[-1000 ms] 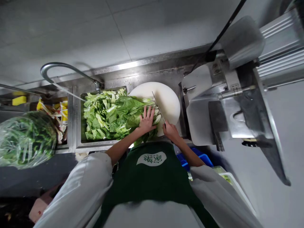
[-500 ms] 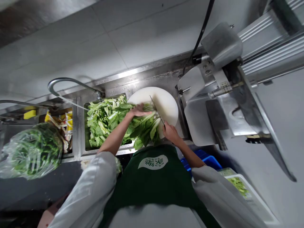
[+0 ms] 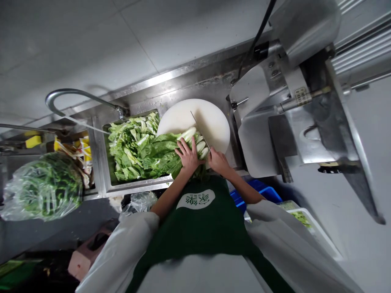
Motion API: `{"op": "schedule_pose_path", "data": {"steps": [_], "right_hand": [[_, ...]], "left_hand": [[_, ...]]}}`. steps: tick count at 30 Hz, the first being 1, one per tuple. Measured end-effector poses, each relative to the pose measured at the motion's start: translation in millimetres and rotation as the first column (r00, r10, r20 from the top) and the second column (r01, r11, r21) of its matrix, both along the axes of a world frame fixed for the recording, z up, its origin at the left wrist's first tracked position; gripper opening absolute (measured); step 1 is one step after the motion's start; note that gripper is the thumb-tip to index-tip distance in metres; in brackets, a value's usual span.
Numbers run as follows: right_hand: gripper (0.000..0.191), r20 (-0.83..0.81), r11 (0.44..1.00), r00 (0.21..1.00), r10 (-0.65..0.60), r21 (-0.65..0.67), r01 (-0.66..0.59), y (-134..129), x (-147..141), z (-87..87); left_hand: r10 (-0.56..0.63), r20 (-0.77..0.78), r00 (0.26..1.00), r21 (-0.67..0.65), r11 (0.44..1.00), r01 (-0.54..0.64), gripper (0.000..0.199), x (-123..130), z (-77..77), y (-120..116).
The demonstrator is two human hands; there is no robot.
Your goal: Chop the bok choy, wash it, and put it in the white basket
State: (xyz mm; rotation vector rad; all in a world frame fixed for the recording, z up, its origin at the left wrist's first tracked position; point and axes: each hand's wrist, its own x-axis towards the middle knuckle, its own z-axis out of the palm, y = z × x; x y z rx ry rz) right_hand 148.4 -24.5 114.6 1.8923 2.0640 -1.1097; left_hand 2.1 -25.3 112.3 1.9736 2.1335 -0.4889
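Cutting leafy greens on a round white board beside a full sink.

Steel counter [image 3: 195,87] carrying sink [image 3: 100,171] heaped with cut leaves, then cutting board [image 3: 214,122]; bunch of greens [image 3: 166,148] lying across board's left edge, pressed flat under spread left hand [image 3: 188,155]; right hand [image 3: 217,161] closed around knife [image 3: 199,130], blade at white stems.

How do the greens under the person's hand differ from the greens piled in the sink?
The greens on the board are whole leaves with pale stalks, lying bunched under the left hand beside the knife. The greens in the sink are cut pieces in a loose heap, untouched. Both are leafy, green and white.
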Motion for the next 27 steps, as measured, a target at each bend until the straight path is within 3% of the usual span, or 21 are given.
{"op": "schedule_pose_path", "data": {"steps": [3, 8, 14, 18, 23, 27], "right_hand": [[0.034, 0.025, 0.999, 0.999, 0.034, -0.020, -0.033, 7.6, 2.1, 2.6], [0.039, 0.089, 0.999, 0.996, 0.026, -0.025, -0.023, 13.7, -4.8, 2.9], [0.040, 0.121, 0.993, 0.985, 0.120, -0.011, -0.120, 10.8, -10.3, 5.2], [0.034, 0.148, 0.995, 0.984, 0.097, 0.005, -0.099, 9.1, 2.6, 28.1], [0.034, 0.167, 0.997, 0.984, 0.069, 0.023, -0.074, -18.2, 9.6, 67.1], [0.033, 0.161, 0.992, 0.979, 0.122, -0.035, -0.118, -33.3, 4.2, 77.2]], "left_hand": [[-0.014, 0.012, 1.000, -0.008, 1.000, 0.014, 0.129, -12.2, -2.2, 7.5], [-0.091, 0.077, 0.993, -0.019, 0.996, 0.093, 0.137, -49.7, -7.2, 43.1], [-0.086, 0.113, 0.990, -0.173, 0.979, 0.105, 0.142, -69.0, -18.7, 75.0], [-0.072, 0.131, 0.989, -0.192, 0.977, 0.097, 0.140, -66.4, -18.9, 73.5], [-0.054, 0.130, 0.990, -0.171, 0.982, 0.076, 0.134, -62.1, -15.1, 67.5], [-0.034, 0.147, 0.989, -0.187, 0.981, 0.061, 0.140, -62.1, -16.2, 69.4]]}}
